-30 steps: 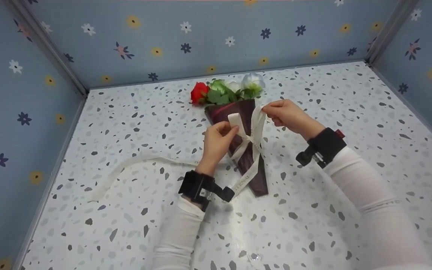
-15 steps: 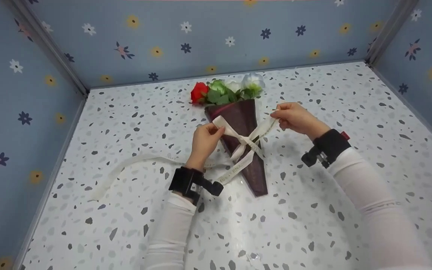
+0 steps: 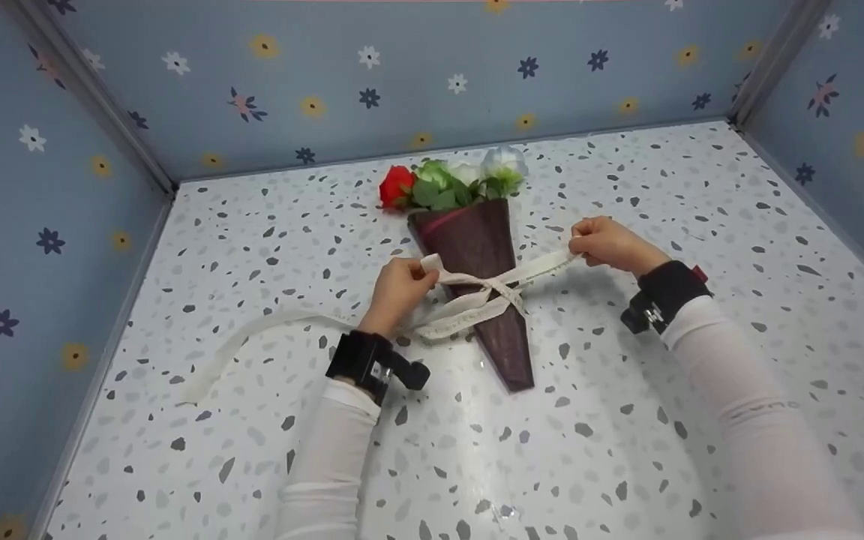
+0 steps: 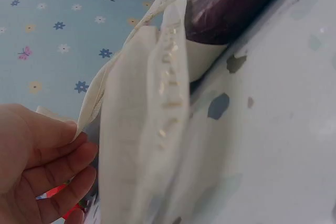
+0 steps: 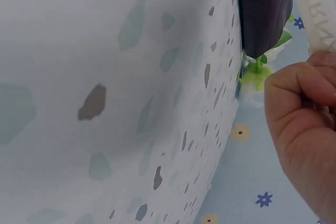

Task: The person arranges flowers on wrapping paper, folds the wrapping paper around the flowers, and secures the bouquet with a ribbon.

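A bouquet in dark purple wrapping point(image 3: 469, 236) lies on the speckled table, its red, green, white and pale blue flowers point(image 3: 436, 184) toward the back wall. Cream ribbon point(image 3: 462, 321) with printed lettering crosses the middle of the wrapping at a knot point(image 3: 493, 285). Left of the bouquet, my left hand point(image 3: 396, 291) pinches one ribbon piece between thumb and fingers; the left wrist view shows this pinch with the other fingers point(image 4: 68, 195) loosely bent. On the other side, my right hand point(image 3: 608, 244) pinches another ribbon length point(image 5: 314, 11), stretched from the knot.
A long ribbon tail point(image 3: 229, 349) trails over the table to the left. Blue panels with a flower print point(image 3: 402, 75) enclose the back and both sides. A small clear shiny bit point(image 3: 505, 513) lies near the front of the table.
Both hands have moved apart and lower, the left to the left, the right to the right. The upright ribbon loops have been drawn out sideways and the knot looks tighter. The bouquet stays put.
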The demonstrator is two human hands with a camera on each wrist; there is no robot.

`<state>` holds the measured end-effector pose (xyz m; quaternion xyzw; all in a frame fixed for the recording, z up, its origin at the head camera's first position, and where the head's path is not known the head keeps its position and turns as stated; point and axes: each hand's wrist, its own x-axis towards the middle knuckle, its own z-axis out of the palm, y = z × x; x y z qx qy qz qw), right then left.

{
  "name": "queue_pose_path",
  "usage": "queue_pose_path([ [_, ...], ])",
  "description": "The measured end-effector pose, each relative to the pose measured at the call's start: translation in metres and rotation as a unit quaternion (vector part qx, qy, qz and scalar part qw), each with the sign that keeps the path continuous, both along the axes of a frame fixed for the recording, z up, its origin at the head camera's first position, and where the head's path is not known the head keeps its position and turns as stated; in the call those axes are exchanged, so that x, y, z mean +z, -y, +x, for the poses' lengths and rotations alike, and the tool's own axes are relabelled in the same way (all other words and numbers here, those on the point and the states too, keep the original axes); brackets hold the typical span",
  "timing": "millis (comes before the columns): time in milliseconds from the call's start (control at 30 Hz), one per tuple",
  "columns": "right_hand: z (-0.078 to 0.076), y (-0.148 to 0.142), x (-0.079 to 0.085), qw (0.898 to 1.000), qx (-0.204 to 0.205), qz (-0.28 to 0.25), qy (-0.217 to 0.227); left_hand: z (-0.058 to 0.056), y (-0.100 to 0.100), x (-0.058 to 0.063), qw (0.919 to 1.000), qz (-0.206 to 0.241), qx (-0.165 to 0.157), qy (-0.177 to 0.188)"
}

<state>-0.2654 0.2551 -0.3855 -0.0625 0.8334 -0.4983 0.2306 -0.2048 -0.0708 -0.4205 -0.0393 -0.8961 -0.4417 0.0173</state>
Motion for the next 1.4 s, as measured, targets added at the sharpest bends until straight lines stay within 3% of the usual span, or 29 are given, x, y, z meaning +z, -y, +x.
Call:
queue_pose_path([
  [133,-0.003,-0.008,-0.002,0.998,0.003,0.057,-0.010,0.002,0.005,-0.002,0.9998,-0.010,0.002,0.020],
  [433,-0.006,-0.021,-0.008,0.992,-0.002,0.114,-0.048,0.001,0.010,-0.009,0.9989,-0.027,0.030,0.025],
  [967,-0.008,-0.033,-0.014,0.980,-0.015,0.175,-0.090,-0.006,0.021,-0.014,0.9934,-0.059,0.088,0.044],
  [1200,-0.007,-0.030,-0.019,0.978,-0.014,0.184,-0.093,-0.005,0.033,-0.011,0.9937,-0.067,0.089,0.011],
  [1400,-0.008,-0.027,-0.019,0.977,-0.005,0.188,-0.097,-0.006,0.042,-0.010,0.9909,-0.076,0.111,0.012],
])
